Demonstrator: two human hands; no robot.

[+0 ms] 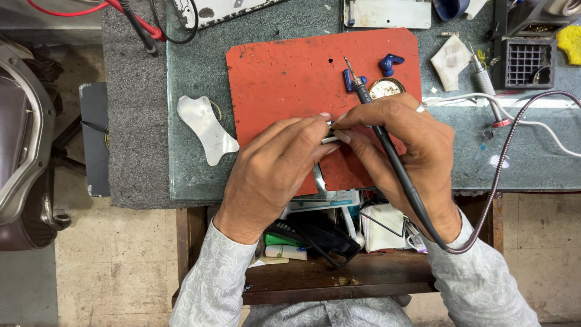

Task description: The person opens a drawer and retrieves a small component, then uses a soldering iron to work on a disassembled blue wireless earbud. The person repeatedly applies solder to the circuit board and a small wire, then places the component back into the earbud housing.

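While both hands meet over the near edge of the red mat [284,72], left hand [275,169] pinching a small silvery part [330,139] (mostly hidden), right hand [402,142] gripping a soldering iron [387,151], tip toward the mat's far edge, brass-wool tin [386,88] beside it.

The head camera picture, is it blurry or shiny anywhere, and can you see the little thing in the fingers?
In the head view the light is even and soft, with only faint shadows under the left hand and right hand. The red mat and soldering iron look sharp. The white plastic piece shines a bit. The small metal part is mostly hidden by fingertips.
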